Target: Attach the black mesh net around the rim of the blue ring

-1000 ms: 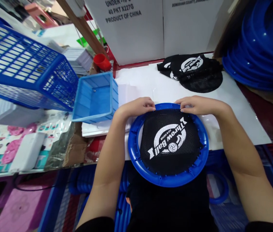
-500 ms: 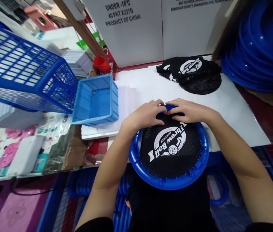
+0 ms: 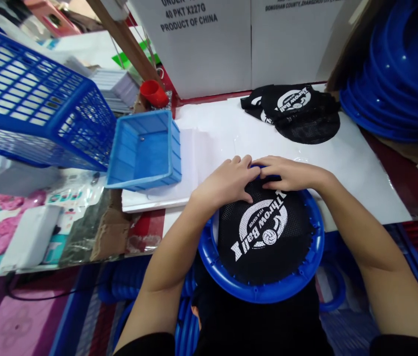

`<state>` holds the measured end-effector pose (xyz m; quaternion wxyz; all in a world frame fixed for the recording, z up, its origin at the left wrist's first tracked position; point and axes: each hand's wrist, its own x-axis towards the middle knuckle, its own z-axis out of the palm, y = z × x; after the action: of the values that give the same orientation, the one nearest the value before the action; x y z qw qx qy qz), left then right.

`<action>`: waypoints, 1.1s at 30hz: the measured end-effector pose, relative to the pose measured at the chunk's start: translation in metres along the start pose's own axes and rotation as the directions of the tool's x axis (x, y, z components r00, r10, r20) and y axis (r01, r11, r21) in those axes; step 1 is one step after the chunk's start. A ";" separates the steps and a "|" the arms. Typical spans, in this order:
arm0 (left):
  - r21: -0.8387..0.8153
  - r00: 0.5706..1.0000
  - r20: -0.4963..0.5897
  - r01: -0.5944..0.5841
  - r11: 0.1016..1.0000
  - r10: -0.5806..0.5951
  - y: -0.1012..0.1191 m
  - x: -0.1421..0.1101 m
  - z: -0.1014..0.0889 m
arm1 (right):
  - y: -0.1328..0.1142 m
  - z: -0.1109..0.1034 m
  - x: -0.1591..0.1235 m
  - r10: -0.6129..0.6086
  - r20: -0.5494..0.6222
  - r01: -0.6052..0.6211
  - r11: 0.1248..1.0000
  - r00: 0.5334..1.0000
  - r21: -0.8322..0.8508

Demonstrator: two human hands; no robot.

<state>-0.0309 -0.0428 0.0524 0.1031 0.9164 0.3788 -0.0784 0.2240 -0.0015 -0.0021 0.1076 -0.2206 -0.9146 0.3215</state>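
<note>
A round blue plastic hoop (image 3: 209,249) lies at the table's near edge, partly over my lap. A black mesh net (image 3: 264,232) printed "Throw Ball" is stretched across it. My left hand (image 3: 227,180) and my right hand (image 3: 286,173) meet at the far rim of the hoop. Their fingers are bent and pressed down on the net's edge where it meets the rim. The fingertips are partly hidden behind each other.
A pile of spare black nets (image 3: 294,111) lies at the back right on the white sheet (image 3: 350,163). Stacked blue hoops (image 3: 397,74) fill the far right. A light blue tray (image 3: 144,148) and a blue basket (image 3: 34,106) stand left. White cartons (image 3: 231,44) stand behind.
My hands came together from the two sides of the far rim to its middle. The hoop has slid slightly toward me.
</note>
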 end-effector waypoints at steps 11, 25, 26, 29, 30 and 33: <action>-0.111 0.995 -0.092 0.016 0.994 -0.026 -0.008 0.002 -0.005 | 0.012 -0.012 -0.001 0.035 0.011 -0.037 0.968 0.999 0.248; -0.533 0.993 -0.115 -0.042 0.845 -0.023 -0.051 0.022 0.014 | 0.012 -0.020 -0.003 0.223 0.027 -0.218 0.915 0.975 0.340; -0.541 0.993 -0.112 -0.027 0.840 -0.040 -0.051 0.023 0.014 | 0.012 -0.020 -0.002 0.226 0.026 -0.222 0.915 0.974 0.338; -0.570 0.993 -0.099 -0.002 0.822 -0.067 -0.051 0.024 0.014 | 0.012 -0.021 -0.001 0.229 0.019 -0.223 0.921 0.973 0.319; -0.579 0.993 -0.096 0.000 0.815 -0.068 -0.052 0.025 0.015 | 0.012 -0.022 -0.001 0.230 0.019 -0.225 0.922 0.973 0.314; -0.599 0.993 -0.100 -0.007 0.801 -0.066 -0.055 0.028 0.017 | 0.009 -0.023 0.000 0.232 0.023 -0.227 0.921 0.972 0.316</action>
<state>-0.0518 0.0098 0.0231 0.3634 0.8340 0.4038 0.0969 0.2349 0.0173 0.0094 0.1100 -0.3085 -0.8183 0.4724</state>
